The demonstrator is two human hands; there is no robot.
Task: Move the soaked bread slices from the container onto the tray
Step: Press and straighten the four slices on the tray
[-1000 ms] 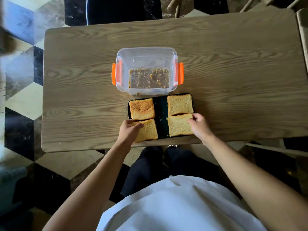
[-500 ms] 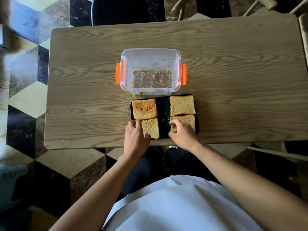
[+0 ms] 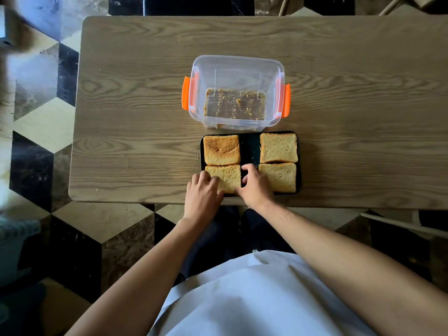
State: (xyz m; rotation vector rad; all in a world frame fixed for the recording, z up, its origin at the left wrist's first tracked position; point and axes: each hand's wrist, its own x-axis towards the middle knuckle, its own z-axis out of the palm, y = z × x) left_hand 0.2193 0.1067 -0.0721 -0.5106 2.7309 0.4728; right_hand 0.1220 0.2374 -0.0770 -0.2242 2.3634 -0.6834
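- Though both hands work at the near edge of the tray [image 3: 299, 151], neither clamps anything: the left hand [image 3: 202, 194] lies with fingers loosely spread on the near-left slice [image 3: 226, 177], at its left edge, and the right hand [image 3: 254, 186] curls open fingers against that slice's right edge, over the dark strip between the columns.
- That slice sits between the two hands, so each is equally near; any nudge would go sideways, along the tray's long axis.
- The near-right slice [image 3: 280, 177] lies just beside the right hand, to its right, untouched.
- Beyond these, the far-left slice [image 3: 221, 149], browner on top, and the far-right slice [image 3: 278, 147] rest flat, each touching the slice nearer in its column.
- Farther along the bench [image 3: 135, 98], the clear container [image 3: 236, 66] with orange clips stands just behind the tray, holding only crumbs and residue.
- By my reading, the transfer is finished; only straightening remains.
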